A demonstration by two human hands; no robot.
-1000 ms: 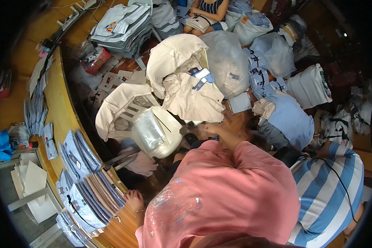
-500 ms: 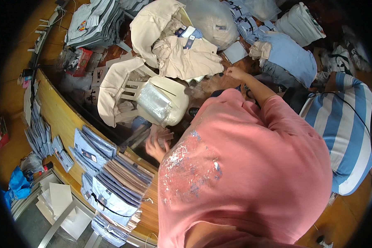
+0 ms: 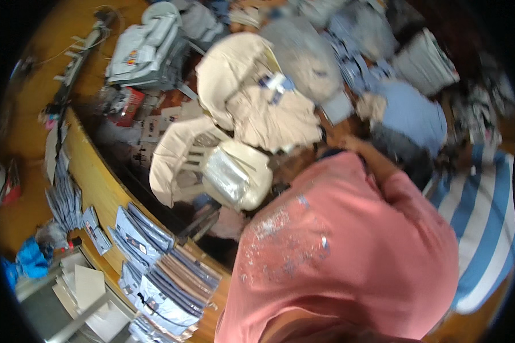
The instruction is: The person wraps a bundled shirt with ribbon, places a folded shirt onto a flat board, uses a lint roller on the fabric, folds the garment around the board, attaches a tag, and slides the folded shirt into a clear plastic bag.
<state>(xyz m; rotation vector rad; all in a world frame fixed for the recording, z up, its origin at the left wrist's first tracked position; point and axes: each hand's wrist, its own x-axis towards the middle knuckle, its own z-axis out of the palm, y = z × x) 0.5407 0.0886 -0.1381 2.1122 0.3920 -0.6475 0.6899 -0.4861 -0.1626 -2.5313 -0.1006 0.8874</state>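
Note:
My right hand (image 3: 344,143) reaches forward beyond my pink shirt, low beside a beige garment (image 3: 274,117). Motion blur smears its fingers, and I cannot make out anything in them. My left hand is out of sight, with my torso covering the area where it was. The beige garment is spread out, with a dark tag and a white and blue piece near its collar. To its left stands a cream plastic chair (image 3: 260,180). A shiny clear-plastic packet (image 3: 226,174) lies on its seat, and beige cloth (image 3: 171,157) is draped over its back.
Stacks of bagged folded shirts (image 3: 177,280) lie along a wooden counter (image 3: 91,166) on the left. A person in a blue-and-white striped shirt (image 3: 478,228) is close on my right. Farther off are a large clear plastic bag (image 3: 297,57) and a blue garment pile (image 3: 412,114).
The whole view has shifted, so the scene sits lower and farther right. My left hand has gone from sight beside the chair. My right hand stays near the beige garment.

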